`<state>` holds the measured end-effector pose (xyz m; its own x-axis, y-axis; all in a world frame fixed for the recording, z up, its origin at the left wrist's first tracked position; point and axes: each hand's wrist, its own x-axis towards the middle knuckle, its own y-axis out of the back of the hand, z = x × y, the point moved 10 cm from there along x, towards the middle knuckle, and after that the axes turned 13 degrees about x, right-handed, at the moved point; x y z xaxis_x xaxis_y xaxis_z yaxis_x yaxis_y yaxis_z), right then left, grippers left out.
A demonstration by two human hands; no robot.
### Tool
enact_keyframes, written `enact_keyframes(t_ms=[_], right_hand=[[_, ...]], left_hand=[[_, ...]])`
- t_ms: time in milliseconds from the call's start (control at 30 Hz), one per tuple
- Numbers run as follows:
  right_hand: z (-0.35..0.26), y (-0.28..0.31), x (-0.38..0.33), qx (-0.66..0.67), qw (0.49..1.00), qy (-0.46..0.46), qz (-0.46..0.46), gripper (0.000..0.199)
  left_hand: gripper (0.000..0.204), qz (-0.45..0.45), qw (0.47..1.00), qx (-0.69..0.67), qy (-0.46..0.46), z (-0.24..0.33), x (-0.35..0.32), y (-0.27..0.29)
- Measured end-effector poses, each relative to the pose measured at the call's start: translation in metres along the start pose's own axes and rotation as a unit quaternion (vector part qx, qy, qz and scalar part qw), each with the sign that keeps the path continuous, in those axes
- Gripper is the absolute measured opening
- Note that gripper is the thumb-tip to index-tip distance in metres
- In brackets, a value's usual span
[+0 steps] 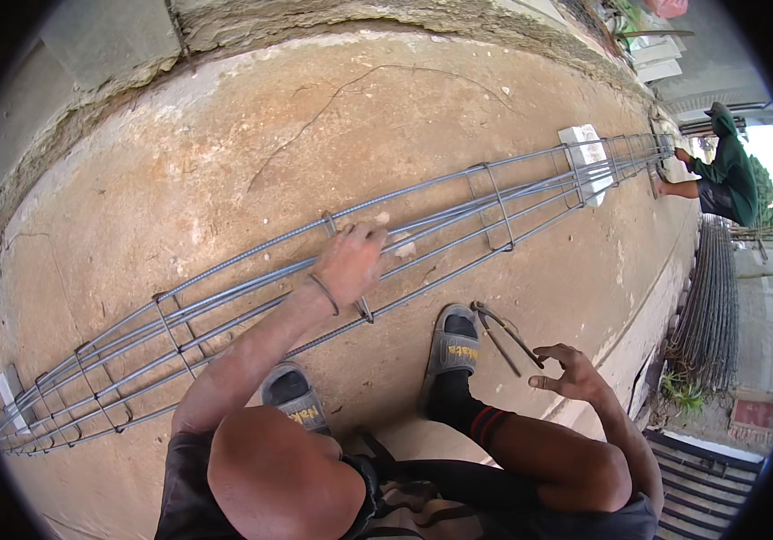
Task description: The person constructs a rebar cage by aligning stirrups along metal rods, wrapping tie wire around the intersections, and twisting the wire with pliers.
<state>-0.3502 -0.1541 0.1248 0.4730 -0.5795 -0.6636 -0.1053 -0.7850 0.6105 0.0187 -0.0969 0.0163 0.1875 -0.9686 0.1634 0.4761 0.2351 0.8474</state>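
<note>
A long cage of steel reinforcing bars [251, 279] lies across the concrete slab [224, 162] from lower left to upper right, with rectangular stirrups [494, 207] spaced along it. My left hand [350, 256] reaches over the cage and grips a stirrup on the upper bars; a wire bracelet circles the wrist. My right hand [571, 371] is off to the right above the slab edge, fingers curled around the handles of metal pincers [505, 333] whose jaws point toward my right sandal.
My feet in grey sandals [451, 346] stand beside the cage. A white block [589, 157] supports the cage far right, another [10, 391] at the left end. A person in a green hooded top [728, 171] crouches at the far end. Stacked rebar cages [710, 306] lie below the slab edge.
</note>
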Motion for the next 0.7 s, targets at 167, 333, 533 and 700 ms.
enact_keyframes(t_ms=[167,333,533,700], right_hand=[[0.072,0.028,-0.011,0.131,0.966,-0.095,0.200,0.033],[0.182,-0.076,-0.011,0.172,0.945,-0.212,0.180,0.046],[0.162,-0.142,0.015,0.190,0.934,-0.166,0.253,0.042],[0.136,-0.071,0.038,0.114,0.944,-0.095,0.295,0.037]], left_hand=[[0.030,-0.087,0.994,0.020,-0.067,0.015,0.020,-0.017],[0.027,-0.099,0.992,0.049,-0.063,0.017,0.017,-0.049],[0.025,-0.180,0.982,0.055,-0.021,0.018,0.022,-0.047],[0.026,-0.151,0.987,-0.016,-0.051,0.031,0.027,-0.020]])
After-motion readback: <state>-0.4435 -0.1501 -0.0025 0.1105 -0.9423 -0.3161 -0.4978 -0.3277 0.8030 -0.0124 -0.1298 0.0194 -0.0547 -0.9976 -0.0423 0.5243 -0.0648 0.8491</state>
